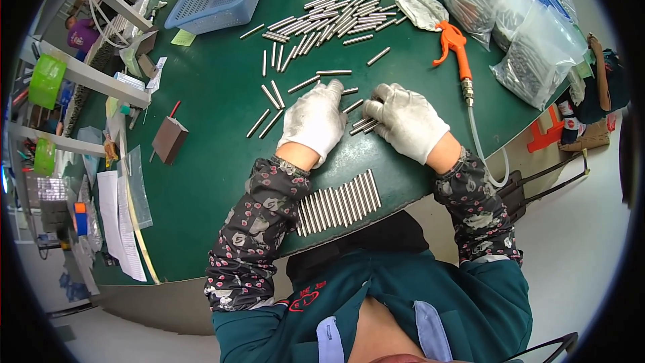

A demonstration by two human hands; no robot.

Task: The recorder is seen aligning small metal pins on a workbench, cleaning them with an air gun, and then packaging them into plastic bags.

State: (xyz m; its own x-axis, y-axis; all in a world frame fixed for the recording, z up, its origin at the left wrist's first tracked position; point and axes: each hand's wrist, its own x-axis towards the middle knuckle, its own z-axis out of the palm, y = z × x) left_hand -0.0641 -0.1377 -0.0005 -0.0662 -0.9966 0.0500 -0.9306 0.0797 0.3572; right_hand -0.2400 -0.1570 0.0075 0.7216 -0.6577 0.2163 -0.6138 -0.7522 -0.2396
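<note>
Both my hands wear white gloves and work close together over the green table. My left hand (312, 119) has its fingers curled and partly hidden beneath the glove's back; what it holds, if anything, cannot be made out. My right hand (408, 121) is closed, with its fingertips on a few short metal pins (363, 126) that stick out toward the left hand. Nearer my body, a neat row of metal pins (338, 204) lies side by side at the table's front edge. Beyond my hands spreads a loose heap of similar pins (329, 21), with several strays around it.
An orange air blow gun (453, 47) with a clear hose lies at the right beside a crumpled white cloth (422, 11). Bags of pins (537, 54) stand at the far right. A blue plastic basket (216, 17) and a dark block (170, 140) are on the left.
</note>
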